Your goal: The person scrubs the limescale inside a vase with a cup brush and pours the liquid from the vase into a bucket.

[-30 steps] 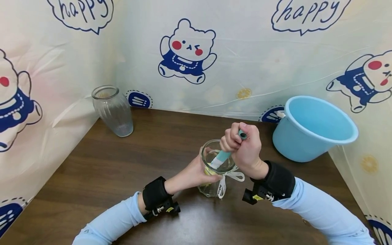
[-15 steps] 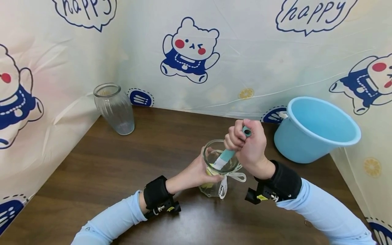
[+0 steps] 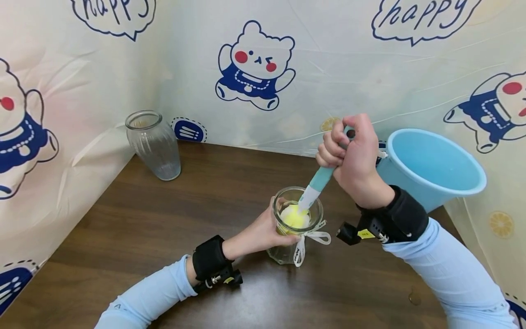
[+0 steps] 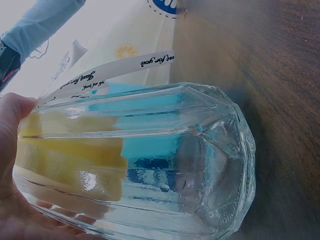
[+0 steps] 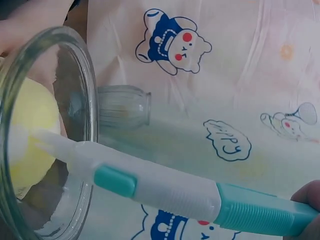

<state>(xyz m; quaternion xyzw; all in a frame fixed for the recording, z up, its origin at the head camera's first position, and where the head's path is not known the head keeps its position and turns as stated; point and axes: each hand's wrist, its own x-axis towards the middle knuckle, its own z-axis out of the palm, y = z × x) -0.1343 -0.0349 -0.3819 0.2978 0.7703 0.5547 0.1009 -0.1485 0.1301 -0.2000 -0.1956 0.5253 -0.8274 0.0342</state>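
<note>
While left hand (image 3: 260, 232) grips jar (image 3: 281, 255), right hand (image 3: 356, 160) clenches sponge brush (image 3: 322, 177) handle.
Looks mid-job: sponge head (image 3: 295, 218) is in jar's upper part, brush not yet out. Jar near mid-table; vase (image 3: 155, 148) stands well apart, untouched.

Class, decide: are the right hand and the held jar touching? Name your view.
Apart. The head view shows a gap between the right hand and the held jar, bridged only by the handle.

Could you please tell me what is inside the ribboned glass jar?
Inside are a yellow sponge head and part of its white neck. In the head view, the left hand covers some of the glass jar, hiding what is behind.
</note>
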